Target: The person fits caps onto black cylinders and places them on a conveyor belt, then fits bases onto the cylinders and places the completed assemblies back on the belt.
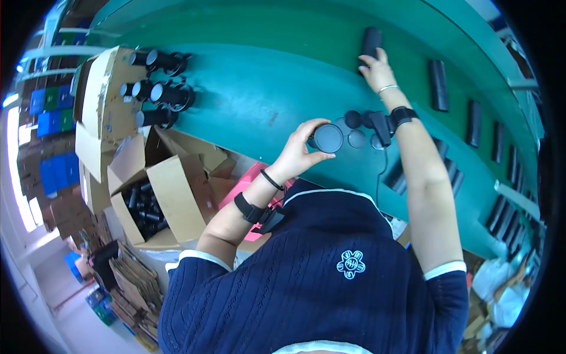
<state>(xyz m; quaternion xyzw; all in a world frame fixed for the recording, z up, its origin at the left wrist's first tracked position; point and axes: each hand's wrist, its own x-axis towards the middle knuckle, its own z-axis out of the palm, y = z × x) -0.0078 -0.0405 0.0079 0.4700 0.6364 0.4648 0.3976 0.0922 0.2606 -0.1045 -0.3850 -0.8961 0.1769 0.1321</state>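
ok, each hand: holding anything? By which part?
Left hand: black cylinder, gripped around its side near the round end. Right hand: at the near end of a long dark piece; can't tell if gripped.

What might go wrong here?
The black cylinder might slip, as only the left hand holds it, with loose round discs close by. The thin cable hanging below the right arm's black wrist device could snag. The dark tube at the right hand might roll if nudged.
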